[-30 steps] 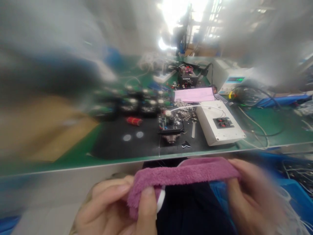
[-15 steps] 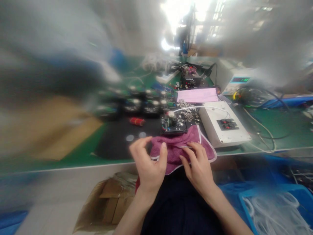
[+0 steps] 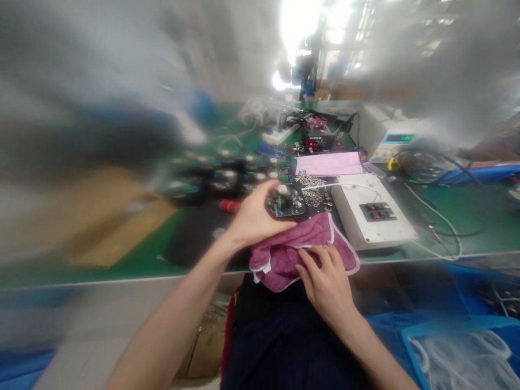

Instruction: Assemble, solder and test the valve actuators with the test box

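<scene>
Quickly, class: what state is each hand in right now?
Left hand: closed on the board's left edge.
Right hand: open, fingers resting on the cloth.

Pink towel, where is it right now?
Head view, centre: the pink towel lies over the front edge of the bench under the right hand, just below the circuit board the left hand holds, left of the white box.

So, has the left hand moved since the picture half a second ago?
Yes. The left hand went forward, off the purple towel to the black module, now level with the white box.
</scene>
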A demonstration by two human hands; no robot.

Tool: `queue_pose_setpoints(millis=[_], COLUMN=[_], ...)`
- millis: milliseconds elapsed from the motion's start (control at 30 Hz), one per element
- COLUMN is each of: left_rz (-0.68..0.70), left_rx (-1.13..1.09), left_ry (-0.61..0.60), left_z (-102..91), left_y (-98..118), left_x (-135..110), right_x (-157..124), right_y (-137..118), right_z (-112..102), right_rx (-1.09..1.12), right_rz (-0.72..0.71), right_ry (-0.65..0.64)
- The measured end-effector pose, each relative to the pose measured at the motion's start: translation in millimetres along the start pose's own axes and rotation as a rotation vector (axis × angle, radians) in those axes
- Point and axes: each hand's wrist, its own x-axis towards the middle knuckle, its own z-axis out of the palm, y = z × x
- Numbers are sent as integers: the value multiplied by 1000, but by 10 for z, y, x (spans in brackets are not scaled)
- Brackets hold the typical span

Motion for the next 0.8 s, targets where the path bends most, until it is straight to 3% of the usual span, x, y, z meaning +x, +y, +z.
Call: queue_pose_setpoints(millis=[167,367,600,800], left_rz=[-15,-95,-269,-352], left_rx=[-99,-291,-494,-420], left_ry=[192,175,-43,-45], left_z=[-243,-508,-344,-202], left_y=[191,504,505,409], left_x=[155,321,285,198], right_x=[104,416,577,553], right_y=[9,8,10,161], right_z=[5,129,226,146], right_rx=[-35,39,53,277], right_rz=[-13,70,102,155], right_ry=[-74,-46,-21,47])
